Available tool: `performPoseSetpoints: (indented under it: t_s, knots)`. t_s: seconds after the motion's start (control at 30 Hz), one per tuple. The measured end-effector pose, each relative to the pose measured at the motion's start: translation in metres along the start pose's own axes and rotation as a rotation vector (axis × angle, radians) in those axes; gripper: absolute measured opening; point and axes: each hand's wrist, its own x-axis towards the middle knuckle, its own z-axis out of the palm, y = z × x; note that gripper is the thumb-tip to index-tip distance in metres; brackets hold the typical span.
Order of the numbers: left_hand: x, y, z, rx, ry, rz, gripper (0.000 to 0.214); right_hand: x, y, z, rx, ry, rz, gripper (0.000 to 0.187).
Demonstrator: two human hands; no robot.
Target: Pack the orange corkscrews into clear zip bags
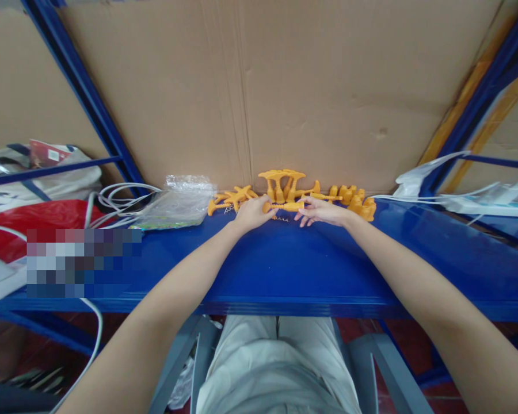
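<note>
A yellow-orange plastic rod [288, 206] with a thicker right end lies level between my hands, just above the blue shelf top. My left hand [254, 214] is closed around its left end. At the thick end, the thumb and fingertips of my right hand [326, 211] pinch it, the lower fingers loosely apart. Right behind the rod stand several yellow-orange T-shaped plastic pieces [280, 183]. More branching pieces [237, 196] lie beyond my left hand, and a hammer-like piece [314, 188] sits behind my right. A thin zigzag strip [281, 218] shows below the rod.
Stubby yellow-orange blocks [357, 202] stand right of my right hand. Left on the shelf [293, 270] are a clear plastic packet [175, 204], coiled white cables [123, 195] and a red bag [47, 221]. A white power strip [487, 201] lies right. Cardboard [311, 86] walls the back.
</note>
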Motion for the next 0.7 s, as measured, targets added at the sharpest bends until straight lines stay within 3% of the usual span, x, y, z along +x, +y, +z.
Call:
performPoseSetpoints:
  t_s: [0.07, 0.27, 0.7]
  knots:
    - [-0.0002, -0.0007, 0.0001, -0.003, 0.01, 0.003, 0.033, 0.0009, 0.0009, -0.0004, -0.002, -0.012, -0.002, 0.01]
    - [0.0002, -0.0027, 0.0023, -0.013, 0.022, 0.016, 0.034, 0.0, -0.0025, 0.0044, 0.028, -0.028, 0.029, 0.03]
    - [0.0008, -0.004, 0.0031, -0.015, 0.016, 0.03, 0.032, -0.0008, -0.0056, 0.0075, 0.014, -0.016, 0.073, 0.032]
